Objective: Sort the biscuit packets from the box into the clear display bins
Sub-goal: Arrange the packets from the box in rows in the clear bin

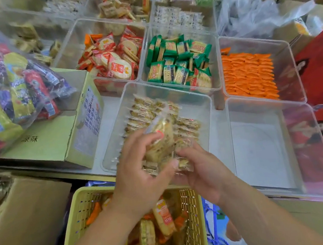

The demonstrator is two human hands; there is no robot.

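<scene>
Since matching packets [147, 112] lie in the near middle clear plastic bin [199, 109], the left hand [140, 171] curls round a bundle of clear-wrapped pale biscuit packets [162, 140] over its near edge while the right hand [203, 170] pinches the bundle's right side, apparently steadying it.

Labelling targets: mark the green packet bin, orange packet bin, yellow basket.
green packet bin [214, 63]: head view, right wall
orange packet bin [286, 66]: head view, bare right side
yellow basket [80, 211]: head view, left wall
</scene>
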